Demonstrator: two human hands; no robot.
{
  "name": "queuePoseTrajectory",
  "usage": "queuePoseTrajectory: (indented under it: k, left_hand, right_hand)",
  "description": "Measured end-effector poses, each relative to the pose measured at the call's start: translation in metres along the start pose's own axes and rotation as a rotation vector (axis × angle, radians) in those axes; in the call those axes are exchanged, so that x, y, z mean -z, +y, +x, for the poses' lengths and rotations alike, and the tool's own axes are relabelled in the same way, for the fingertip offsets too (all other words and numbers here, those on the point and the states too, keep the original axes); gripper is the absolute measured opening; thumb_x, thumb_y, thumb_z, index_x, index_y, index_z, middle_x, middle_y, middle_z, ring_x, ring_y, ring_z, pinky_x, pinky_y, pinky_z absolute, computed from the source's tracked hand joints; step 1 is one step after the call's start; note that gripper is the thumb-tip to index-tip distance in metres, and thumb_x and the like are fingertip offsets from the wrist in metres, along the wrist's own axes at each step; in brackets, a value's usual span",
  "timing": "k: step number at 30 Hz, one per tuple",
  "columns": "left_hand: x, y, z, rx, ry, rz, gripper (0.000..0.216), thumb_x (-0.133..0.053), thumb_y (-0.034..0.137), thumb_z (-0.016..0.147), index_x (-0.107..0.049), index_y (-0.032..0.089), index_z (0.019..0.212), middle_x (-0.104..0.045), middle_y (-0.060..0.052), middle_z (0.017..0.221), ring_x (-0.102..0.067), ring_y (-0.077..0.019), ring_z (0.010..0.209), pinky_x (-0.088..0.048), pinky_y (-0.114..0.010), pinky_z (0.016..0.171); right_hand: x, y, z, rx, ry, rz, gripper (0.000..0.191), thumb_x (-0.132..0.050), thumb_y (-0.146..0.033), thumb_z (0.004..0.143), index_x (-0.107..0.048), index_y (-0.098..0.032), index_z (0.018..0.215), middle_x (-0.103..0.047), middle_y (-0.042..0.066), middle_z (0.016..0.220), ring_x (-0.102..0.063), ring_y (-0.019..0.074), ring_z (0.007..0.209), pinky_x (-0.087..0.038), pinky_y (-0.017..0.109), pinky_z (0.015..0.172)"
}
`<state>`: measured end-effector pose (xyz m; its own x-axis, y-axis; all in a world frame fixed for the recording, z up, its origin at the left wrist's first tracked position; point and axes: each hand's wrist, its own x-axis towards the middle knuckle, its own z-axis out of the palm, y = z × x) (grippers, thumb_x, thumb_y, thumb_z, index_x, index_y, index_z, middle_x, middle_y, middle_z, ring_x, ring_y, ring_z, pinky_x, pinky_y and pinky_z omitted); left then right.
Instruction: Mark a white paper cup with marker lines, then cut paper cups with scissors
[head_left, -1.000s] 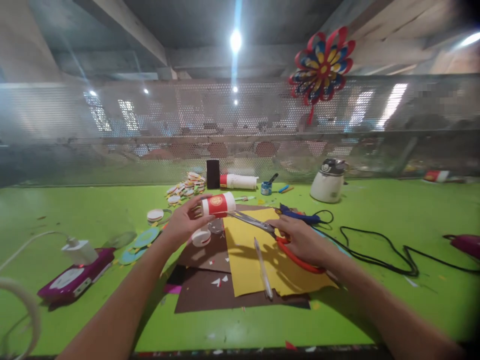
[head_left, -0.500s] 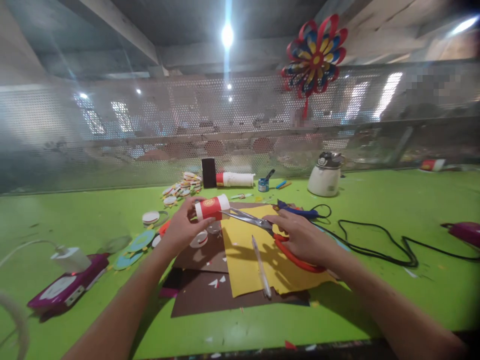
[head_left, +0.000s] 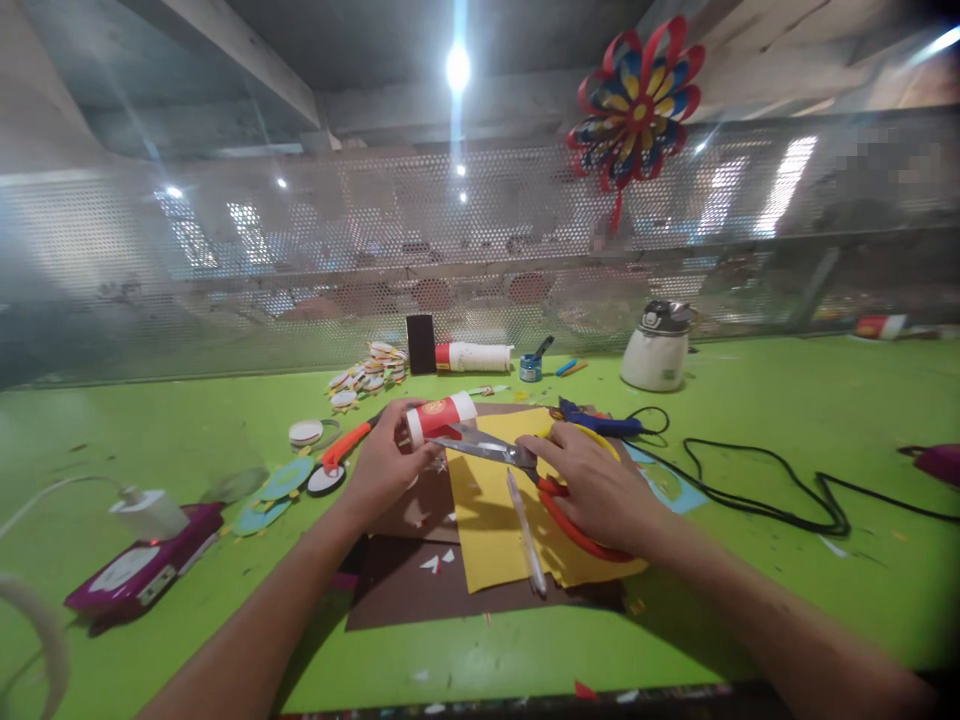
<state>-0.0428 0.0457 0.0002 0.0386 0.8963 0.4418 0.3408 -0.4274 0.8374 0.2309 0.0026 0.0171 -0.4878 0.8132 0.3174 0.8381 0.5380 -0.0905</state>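
Note:
My left hand (head_left: 386,462) is closed round a small red and white paper cup (head_left: 442,416), held on its side above the table. My right hand (head_left: 592,480) grips the red handles of a pair of scissors (head_left: 517,462), whose open metal blades point left and meet the cup's lower edge. Under both hands lie a yellow paper sheet (head_left: 499,520) and brown sheets (head_left: 420,585). A white pen (head_left: 525,535) rests on the yellow sheet just in front of my right hand.
On the green table (head_left: 750,560): a blue glue gun (head_left: 600,421) with black cord (head_left: 757,490), white kettle-like pot (head_left: 656,348), stacked cups (head_left: 474,357), paper discs (head_left: 367,375), orange cutter (head_left: 345,445), purple device with charger (head_left: 135,560). A perforated metal screen (head_left: 300,260) stands behind.
My left hand has lowered the cup slightly toward the table. The scissors have shifted left, their blades now closer under the cup. An orange cutter shows beside my left hand.

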Motion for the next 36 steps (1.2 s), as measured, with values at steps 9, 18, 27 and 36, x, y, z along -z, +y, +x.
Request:
queuePoseTrajectory:
  k: [9, 18, 27, 36]
  left_hand:
    - [-0.007, 0.012, -0.007, 0.011, 0.004, -0.111, 0.054, -0.073, 0.031, 0.073, -0.052, 0.018, 0.121, -0.069, -0.011, 0.115, -0.069, -0.0268, 0.102, -0.055, -0.04, 0.09]
    - [0.005, 0.016, -0.005, 0.153, -0.126, -0.248, 0.069, -0.075, 0.045, 0.077, -0.054, 0.016, 0.137, -0.071, -0.013, 0.121, -0.069, -0.0285, 0.103, -0.053, -0.042, 0.091]
    - [-0.001, 0.014, -0.006, 0.09, -0.122, -0.219, 0.069, -0.072, 0.045, 0.08, -0.051, 0.017, 0.139, -0.072, -0.012, 0.12, -0.069, -0.0285, 0.108, -0.056, -0.041, 0.09]
    - [-0.008, 0.009, -0.008, 0.022, -0.125, -0.155, 0.064, -0.069, 0.044, 0.082, -0.051, 0.017, 0.137, -0.071, -0.01, 0.119, -0.069, -0.0269, 0.107, -0.057, -0.037, 0.088]
  right_hand:
    - [0.001, -0.01, 0.0, -0.023, -0.043, 0.044, 0.048, -0.053, -0.011, 0.084, -0.055, -0.017, 0.132, -0.058, 0.012, 0.105, -0.058, 0.0272, 0.099, -0.044, 0.036, 0.081]
    - [0.0, -0.001, 0.001, -0.097, -0.062, 0.122, 0.041, -0.052, -0.013, 0.087, -0.061, -0.023, 0.126, -0.063, 0.008, 0.101, -0.062, 0.0258, 0.098, -0.042, 0.033, 0.08]
    - [-0.002, 0.007, 0.004, 0.0, -0.138, 0.201, 0.042, -0.039, -0.01, 0.095, -0.055, -0.019, 0.132, -0.064, 0.014, 0.113, -0.061, 0.028, 0.105, -0.044, 0.039, 0.088]
    - [-0.009, 0.001, -0.001, -0.027, -0.132, 0.093, 0.045, -0.037, -0.011, 0.095, -0.051, -0.023, 0.136, -0.059, 0.013, 0.108, -0.061, 0.0272, 0.099, -0.046, 0.037, 0.081]
